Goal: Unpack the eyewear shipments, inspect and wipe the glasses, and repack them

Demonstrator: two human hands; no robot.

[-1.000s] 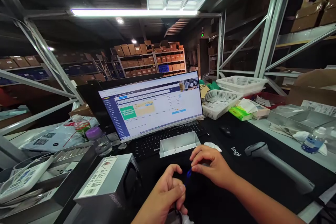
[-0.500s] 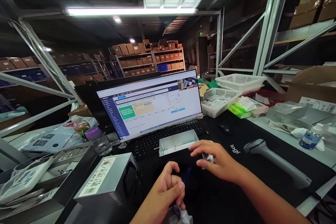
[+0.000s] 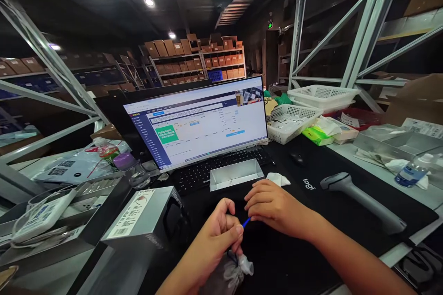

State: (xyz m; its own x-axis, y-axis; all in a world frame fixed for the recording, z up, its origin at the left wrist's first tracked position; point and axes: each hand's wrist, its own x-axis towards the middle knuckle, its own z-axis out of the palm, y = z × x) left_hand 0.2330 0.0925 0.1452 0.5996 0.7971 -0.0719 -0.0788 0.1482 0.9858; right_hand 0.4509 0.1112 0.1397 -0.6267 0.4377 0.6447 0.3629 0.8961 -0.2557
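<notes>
My left hand (image 3: 221,235) is closed in a pinch over the black desk mat (image 3: 311,221), and a crumpled clear plastic bag (image 3: 235,269) hangs under it. My right hand (image 3: 273,207) sits just to its right, fingers curled together at a thin blue item (image 3: 246,222) that runs between both hands. What the blue item is I cannot make out. A grey boxed product (image 3: 141,221) lies to the left of my left hand. A small white cloth (image 3: 278,179) lies just beyond my right hand.
A monitor (image 3: 197,124) and black keyboard (image 3: 221,170) stand ahead, with a small open grey tray (image 3: 237,174) in front. A handheld barcode scanner (image 3: 360,200) lies at right. White baskets (image 3: 304,120), a water bottle (image 3: 411,173) and metal trays surround the desk; shelving with cartons stands behind.
My right hand drew back from the white cloth toward my left hand and closed on the blue item. The plastic bag now hangs lower under my left hand. The camera tilted down slightly.
</notes>
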